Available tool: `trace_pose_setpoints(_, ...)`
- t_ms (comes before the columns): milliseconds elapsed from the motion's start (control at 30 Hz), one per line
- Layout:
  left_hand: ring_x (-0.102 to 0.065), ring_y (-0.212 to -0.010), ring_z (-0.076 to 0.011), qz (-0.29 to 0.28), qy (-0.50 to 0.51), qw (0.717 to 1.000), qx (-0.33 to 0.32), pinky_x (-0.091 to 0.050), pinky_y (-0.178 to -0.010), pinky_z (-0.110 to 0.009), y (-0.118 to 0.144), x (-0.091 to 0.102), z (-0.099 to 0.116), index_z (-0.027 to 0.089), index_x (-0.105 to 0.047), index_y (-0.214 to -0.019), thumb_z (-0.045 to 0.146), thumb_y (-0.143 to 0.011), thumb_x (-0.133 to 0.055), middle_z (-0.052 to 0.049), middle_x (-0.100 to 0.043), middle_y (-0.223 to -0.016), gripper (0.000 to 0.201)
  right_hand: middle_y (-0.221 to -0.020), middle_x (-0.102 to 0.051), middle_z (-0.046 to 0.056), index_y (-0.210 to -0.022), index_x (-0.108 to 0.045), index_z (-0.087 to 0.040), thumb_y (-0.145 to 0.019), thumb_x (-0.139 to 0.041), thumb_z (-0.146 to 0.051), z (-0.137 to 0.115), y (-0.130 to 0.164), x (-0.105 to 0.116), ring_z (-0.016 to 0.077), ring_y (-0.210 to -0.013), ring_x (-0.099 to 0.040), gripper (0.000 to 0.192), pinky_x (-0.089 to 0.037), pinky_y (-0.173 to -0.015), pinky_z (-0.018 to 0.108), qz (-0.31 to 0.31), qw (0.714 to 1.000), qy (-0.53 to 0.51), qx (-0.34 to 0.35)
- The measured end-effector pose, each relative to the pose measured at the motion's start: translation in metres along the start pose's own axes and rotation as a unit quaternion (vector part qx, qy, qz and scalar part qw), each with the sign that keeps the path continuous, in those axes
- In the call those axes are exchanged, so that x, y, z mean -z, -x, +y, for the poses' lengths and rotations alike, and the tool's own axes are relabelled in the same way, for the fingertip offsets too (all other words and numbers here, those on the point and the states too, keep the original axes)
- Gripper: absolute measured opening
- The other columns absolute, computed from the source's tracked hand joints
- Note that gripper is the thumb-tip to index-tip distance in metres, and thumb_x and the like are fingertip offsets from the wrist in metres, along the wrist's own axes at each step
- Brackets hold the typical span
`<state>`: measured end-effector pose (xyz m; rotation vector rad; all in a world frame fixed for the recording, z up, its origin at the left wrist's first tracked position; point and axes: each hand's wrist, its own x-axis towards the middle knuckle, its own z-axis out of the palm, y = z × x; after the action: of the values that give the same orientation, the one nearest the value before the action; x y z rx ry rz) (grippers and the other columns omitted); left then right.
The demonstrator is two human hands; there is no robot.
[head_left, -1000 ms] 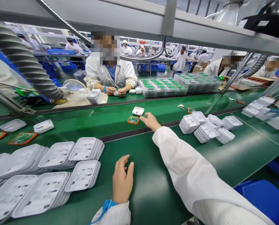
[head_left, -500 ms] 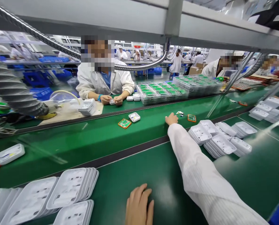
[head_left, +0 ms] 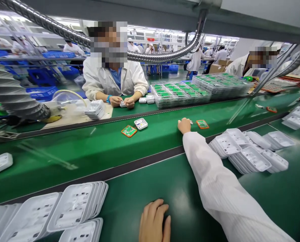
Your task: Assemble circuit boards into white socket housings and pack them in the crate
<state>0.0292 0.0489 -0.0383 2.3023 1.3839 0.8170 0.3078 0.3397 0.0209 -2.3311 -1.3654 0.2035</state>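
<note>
My right hand reaches far out onto the green conveyor belt. Its fingers curl over a small white part, which peeks out from behind them. The knuckles hide whether the part is gripped. An orange-framed green circuit board lies just right of that hand. Further left on the belt sit another orange-framed board and a small white casing. My left hand rests flat on the near green mat and holds nothing.
Stacks of white plastic trays lie at the near left and right of my arm. Across the belt a person in a white coat handles small casings. Clear trays of green boards stand beside that person. A flexible metal hose hangs overhead.
My right hand moved from the left board rightward along the belt to the small white part and closed over it. The view shifted forward; my left hand stayed on the mat.
</note>
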Motion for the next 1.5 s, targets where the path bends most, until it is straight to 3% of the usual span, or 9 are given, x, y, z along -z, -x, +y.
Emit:
trace_pose_setpoints(167, -0.057, -0.1, -0.0233, -0.015, -0.005, 1.0, 0.021, -0.051, -0.078, -0.036, -0.003, 0.013, 0.012, 0.023, -0.062, -0.102, 0.025, -0.089, -0.045, -0.009, -0.062, -0.11, 0.022, -0.086, -0.058, 0.005, -0.082, -0.05, -0.018, -0.087, -0.048, -0.029, -0.023, 0.074, 0.004, 0.0175, -0.082, -0.053, 0.013, -0.039, -0.076, 0.027, 0.04, 0.983, -0.095, 0.151)
trace_pose_setpoints(300, -0.053, -0.107, -0.0229, 0.097, -0.015, 0.995, 0.001, -0.047, -0.085, -0.038, -0.002, 0.023, 0.017, 0.021, -0.055, -0.111, 0.022, -0.089, -0.046, -0.01, -0.058, -0.115, 0.023, -0.066, -0.046, -0.004, -0.069, -0.04, -0.021, -0.08, -0.053, -0.027, -0.016, 0.149, 0.025, 0.0114, -0.061, -0.045, 0.018, -0.037, -0.062, 0.024, 0.023, 0.927, -0.259, 0.27)
trace_pose_setpoints(433, -0.047, -0.114, -0.0261, 0.199, -0.052, 0.979, -0.013, -0.038, -0.094, -0.043, -0.005, 0.033, 0.013, 0.018, -0.049, -0.118, 0.021, -0.088, -0.048, -0.013, -0.052, -0.121, 0.03, -0.063, -0.043, -0.007, -0.076, -0.044, -0.021, -0.073, -0.057, -0.025, 0.009, 0.201, 0.04, 0.0089, -0.055, -0.041, 0.014, -0.035, -0.055, 0.022, -0.158, 0.866, -0.407, 0.242)
trace_pose_setpoints(567, -0.049, -0.108, -0.0271, 0.132, -0.087, 0.987, 0.035, -0.038, -0.087, -0.041, -0.007, 0.029, 0.007, 0.017, -0.054, -0.11, 0.024, -0.088, -0.048, -0.012, -0.056, -0.114, 0.024, -0.064, -0.046, -0.007, -0.082, -0.049, -0.019, -0.068, -0.063, -0.028, 0.03, 0.224, 0.035, 0.0086, -0.056, -0.045, 0.022, -0.038, -0.057, 0.023, -0.309, 0.827, -0.436, 0.172)
trace_pose_setpoints(667, -0.05, -0.101, -0.0264, 0.061, -0.095, 0.991, 0.067, -0.037, -0.084, -0.04, -0.006, 0.026, 0.007, 0.017, -0.057, -0.1, 0.024, -0.087, -0.048, -0.01, -0.059, -0.105, 0.017, -0.062, -0.049, -0.006, -0.077, -0.052, -0.018, -0.067, -0.064, -0.028, 0.037, 0.235, 0.028, 0.0092, -0.056, -0.047, 0.018, -0.039, -0.058, 0.024, -0.336, 0.836, -0.398, 0.173)
trace_pose_setpoints(967, -0.048, -0.081, -0.0237, 0.034, -0.163, 0.975, 0.146, -0.032, -0.07, -0.035, 0.007, 0.041, 0.022, 0.02, -0.053, -0.072, 0.04, -0.09, -0.044, -0.006, -0.055, -0.079, 0.028, -0.066, -0.055, -0.004, -0.08, -0.055, -0.019, -0.074, -0.059, -0.029, 0.049, 0.252, 0.024, 0.0101, -0.059, -0.051, 0.013, -0.041, -0.06, 0.023, -0.265, 0.864, -0.373, 0.209)
trace_pose_setpoints(1167, -0.049, -0.084, -0.0216, -0.006, -0.136, 0.984, 0.113, -0.032, -0.073, -0.033, 0.01, 0.029, 0.037, 0.019, -0.053, -0.078, 0.036, -0.092, -0.041, -0.006, -0.056, -0.084, 0.025, -0.067, -0.058, -0.002, -0.077, -0.057, -0.019, -0.077, -0.058, -0.029, 0.05, 0.258, 0.023, 0.0114, -0.061, -0.054, 0.01, -0.042, -0.062, 0.023, -0.217, 0.888, -0.327, 0.241)
trace_pose_setpoints(1333, -0.051, -0.089, -0.0266, -0.043, -0.243, 0.953, 0.178, -0.032, -0.07, -0.035, 0.009, 0.025, 0.055, 0.017, -0.054, -0.081, 0.051, -0.086, -0.045, -0.009, -0.057, -0.088, 0.036, -0.068, -0.061, -0.002, -0.079, -0.06, -0.02, -0.081, -0.056, -0.026, 0.048, 0.269, 0.023, 0.0118, -0.062, -0.056, 0.007, -0.04, -0.063, 0.021, -0.163, 0.895, -0.294, 0.294)
trace_pose_setpoints(1500, -0.053, -0.091, -0.0263, -0.076, -0.256, 0.946, 0.186, -0.031, -0.071, -0.036, 0.012, 0.024, 0.064, 0.017, -0.055, -0.085, 0.03, -0.089, -0.04, -0.009, -0.06, -0.09, 0.02, -0.072, -0.063, -0.002, -0.084, -0.06, -0.02, -0.082, -0.055, -0.025, 0.052, 0.279, 0.024, 0.0125, -0.067, -0.059, 0.008, -0.041, -0.066, 0.021, -0.158, 0.888, -0.312, 0.297)
